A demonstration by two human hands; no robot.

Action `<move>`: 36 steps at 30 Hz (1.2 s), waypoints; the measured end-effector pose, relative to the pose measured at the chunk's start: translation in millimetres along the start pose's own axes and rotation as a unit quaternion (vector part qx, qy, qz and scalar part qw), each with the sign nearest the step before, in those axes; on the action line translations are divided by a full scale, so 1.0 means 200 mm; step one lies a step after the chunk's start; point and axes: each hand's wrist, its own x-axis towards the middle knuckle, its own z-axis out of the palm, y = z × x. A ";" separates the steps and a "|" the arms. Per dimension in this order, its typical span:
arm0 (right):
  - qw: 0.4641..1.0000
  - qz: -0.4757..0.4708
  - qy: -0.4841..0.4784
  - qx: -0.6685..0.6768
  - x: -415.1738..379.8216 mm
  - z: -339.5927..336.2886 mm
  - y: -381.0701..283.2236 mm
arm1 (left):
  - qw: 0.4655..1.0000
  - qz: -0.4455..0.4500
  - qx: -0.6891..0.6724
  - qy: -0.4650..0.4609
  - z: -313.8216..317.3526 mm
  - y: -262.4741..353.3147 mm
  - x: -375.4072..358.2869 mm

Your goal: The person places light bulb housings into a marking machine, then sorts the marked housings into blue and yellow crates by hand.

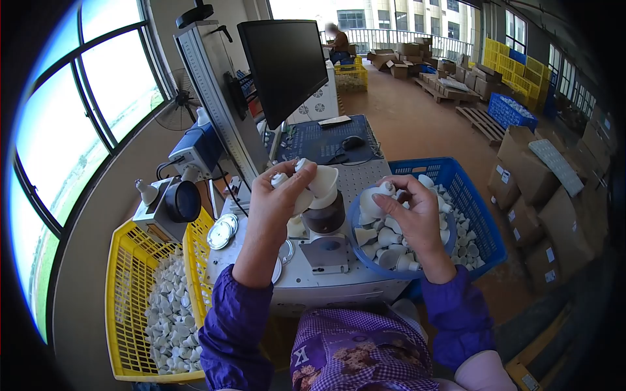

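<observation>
My left hand point(277, 202) is closed around white lamp-like parts point(321, 182), held over a dark round fixture point(325, 215) on the white machine table. In my right hand point(417, 215) is another white part point(373, 202), pinched between thumb and fingers above a blue round bowl point(365, 255). Similar white parts point(391, 236) fill the bowl. Behind and beside it, a blue crate point(486, 225) contains more of them.
A yellow crate point(120, 313) of white parts stands at lower left. Near it are a laser-like head point(179, 201) and metal discs point(222, 232). A monitor point(283, 68), a mouse point(353, 142) and cardboard boxes point(528, 169) are farther off. One person point(338, 44) sits in the background.
</observation>
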 end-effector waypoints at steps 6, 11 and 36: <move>0.997 -0.071 -0.042 -0.001 0.21 0.32 -0.05 | 0.993 0.062 -0.073 0.073 -0.12 -0.01 -0.29; 0.986 -0.105 -0.083 -0.104 0.24 0.45 0.05 | 0.991 -0.003 -0.102 0.084 -0.20 -0.23 -0.48; 0.982 -0.095 -0.028 -0.160 0.21 0.47 0.06 | 0.926 -0.334 -0.174 -0.018 0.09 -0.83 -0.88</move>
